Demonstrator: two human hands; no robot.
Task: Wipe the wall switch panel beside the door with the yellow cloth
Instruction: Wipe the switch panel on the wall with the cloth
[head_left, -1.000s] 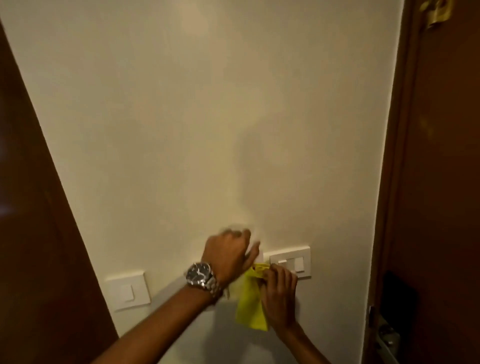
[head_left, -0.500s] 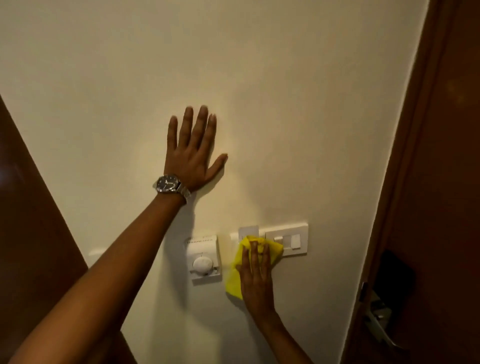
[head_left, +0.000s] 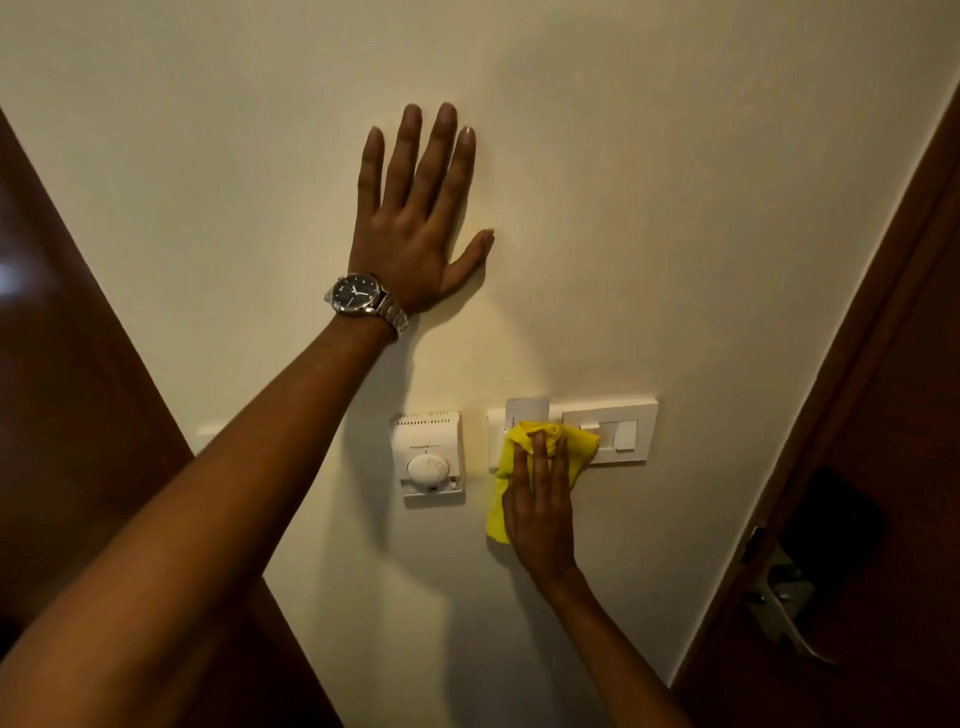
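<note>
A white switch panel (head_left: 618, 431) is fixed to the cream wall, just left of a brown door. My right hand (head_left: 540, 509) presses the yellow cloth (head_left: 579, 447) flat against the panel's left part, fingers pointing up; the cloth covers that part and hangs down below the hand. The panel's right switches stay uncovered. My left hand (head_left: 415, 218), with a wristwatch, lies flat on the bare wall well above and to the left, fingers spread, holding nothing.
A white thermostat with a round dial (head_left: 428, 457) is mounted left of the panel. The brown door (head_left: 893, 415) with a metal lever handle (head_left: 784, 608) stands at the right. A dark wooden surface (head_left: 67, 415) fills the left side.
My left hand left the cloth and went up to rest flat on the wall. The right hand now presses the cloth on the panel; since half a second ago both hands have hardly moved.
</note>
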